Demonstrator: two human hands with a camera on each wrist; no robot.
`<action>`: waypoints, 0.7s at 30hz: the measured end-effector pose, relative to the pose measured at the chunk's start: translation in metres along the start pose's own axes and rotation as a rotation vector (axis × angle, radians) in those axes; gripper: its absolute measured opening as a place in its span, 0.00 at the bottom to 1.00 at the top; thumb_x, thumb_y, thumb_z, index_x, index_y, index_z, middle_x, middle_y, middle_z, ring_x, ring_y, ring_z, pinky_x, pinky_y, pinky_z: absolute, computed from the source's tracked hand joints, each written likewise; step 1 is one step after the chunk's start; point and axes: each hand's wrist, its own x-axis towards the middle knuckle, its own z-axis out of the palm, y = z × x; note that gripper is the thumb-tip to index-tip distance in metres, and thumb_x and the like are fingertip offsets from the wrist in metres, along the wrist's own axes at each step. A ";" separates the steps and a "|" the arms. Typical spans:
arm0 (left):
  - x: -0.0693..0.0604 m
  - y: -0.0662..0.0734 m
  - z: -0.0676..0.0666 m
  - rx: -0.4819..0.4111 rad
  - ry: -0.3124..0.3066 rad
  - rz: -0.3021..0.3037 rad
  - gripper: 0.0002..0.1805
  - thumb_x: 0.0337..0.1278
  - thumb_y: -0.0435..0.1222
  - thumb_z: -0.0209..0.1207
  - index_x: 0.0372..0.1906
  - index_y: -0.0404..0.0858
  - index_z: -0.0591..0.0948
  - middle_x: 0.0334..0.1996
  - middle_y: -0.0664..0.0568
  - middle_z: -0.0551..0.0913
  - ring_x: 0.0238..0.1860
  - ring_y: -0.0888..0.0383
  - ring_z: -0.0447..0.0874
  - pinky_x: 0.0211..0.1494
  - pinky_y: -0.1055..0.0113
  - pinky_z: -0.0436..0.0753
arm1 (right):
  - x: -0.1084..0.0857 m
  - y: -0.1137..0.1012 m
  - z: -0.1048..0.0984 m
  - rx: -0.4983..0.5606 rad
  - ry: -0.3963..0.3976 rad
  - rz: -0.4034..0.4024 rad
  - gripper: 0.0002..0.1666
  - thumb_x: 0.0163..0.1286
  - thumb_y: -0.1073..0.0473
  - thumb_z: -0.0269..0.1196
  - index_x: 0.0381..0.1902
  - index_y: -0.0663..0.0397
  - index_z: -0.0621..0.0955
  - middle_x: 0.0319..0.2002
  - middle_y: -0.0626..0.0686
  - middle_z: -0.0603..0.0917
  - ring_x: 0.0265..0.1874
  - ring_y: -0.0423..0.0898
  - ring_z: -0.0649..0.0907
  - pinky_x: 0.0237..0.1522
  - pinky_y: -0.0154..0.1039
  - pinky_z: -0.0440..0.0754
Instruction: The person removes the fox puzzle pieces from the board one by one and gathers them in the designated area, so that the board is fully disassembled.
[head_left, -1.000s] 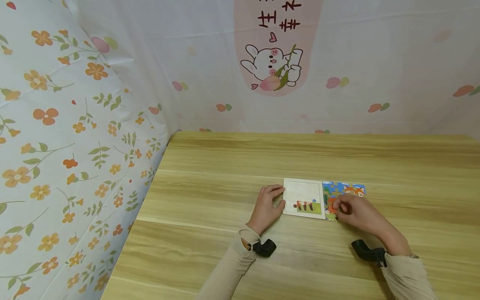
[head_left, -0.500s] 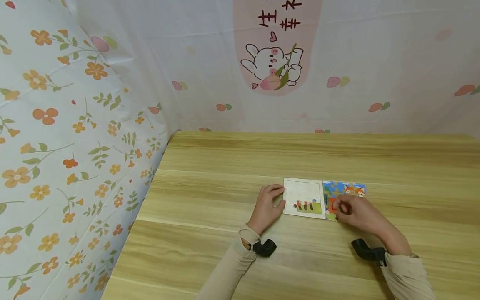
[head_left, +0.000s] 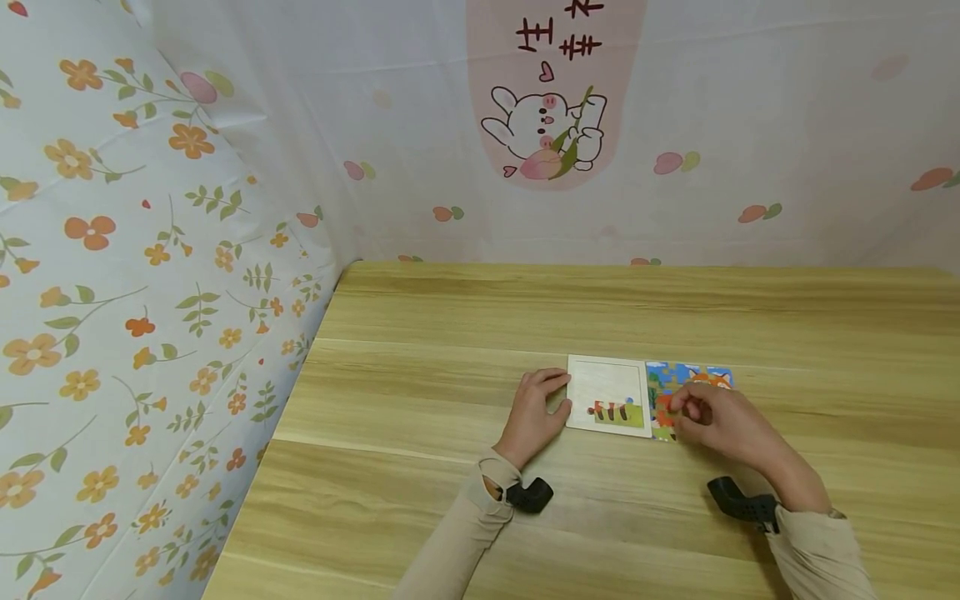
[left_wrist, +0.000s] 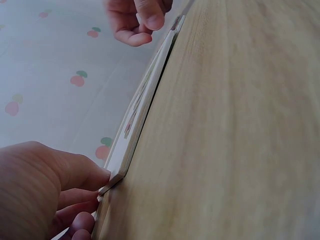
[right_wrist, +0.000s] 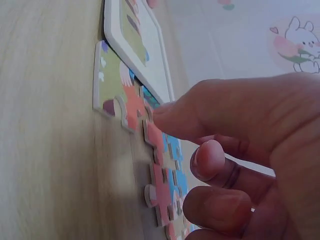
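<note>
A pale jigsaw tray (head_left: 607,375) lies on the table, its lower right corner filled by green pieces with a striped tail. My left hand (head_left: 534,417) touches the tray's left edge; in the left wrist view the thumb (left_wrist: 90,172) rests at its corner. Against the tray's right side lies a group of jigsaw pieces (head_left: 671,377) showing an orange fox on blue and green, with gaps between some. Just over these pieces is my right hand (head_left: 723,425), its fingers bent loosely. In the right wrist view its thumb (right_wrist: 175,117) overlaps a red piece (right_wrist: 154,135); I see nothing held.
The wood-grain table (head_left: 450,317) extends around the tray. Behind it hangs a white cloth (head_left: 405,125) with a rabbit print, and at the left a floral cloth (head_left: 150,292). Black wrist mounts (head_left: 528,496) sit at both sleeves.
My right hand has lifted a little and shifted slightly right, away from the tray. The left hand and the tray stay where they were.
</note>
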 end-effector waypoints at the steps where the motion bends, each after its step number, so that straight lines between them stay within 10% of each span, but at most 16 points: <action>1: 0.000 0.000 0.000 0.000 0.000 -0.001 0.18 0.53 0.31 0.61 0.52 0.33 0.81 0.52 0.50 0.78 0.51 0.54 0.71 0.55 0.67 0.70 | 0.000 -0.001 0.000 0.002 0.003 -0.003 0.11 0.52 0.71 0.66 0.29 0.53 0.77 0.23 0.43 0.69 0.23 0.35 0.67 0.22 0.30 0.66; 21: 0.000 0.000 -0.001 -0.007 0.006 -0.006 0.19 0.51 0.30 0.62 0.51 0.35 0.81 0.52 0.50 0.78 0.51 0.54 0.72 0.55 0.67 0.70 | 0.032 -0.035 0.027 0.050 -0.108 -0.046 0.08 0.56 0.72 0.60 0.33 0.57 0.79 0.21 0.41 0.70 0.17 0.33 0.66 0.19 0.31 0.67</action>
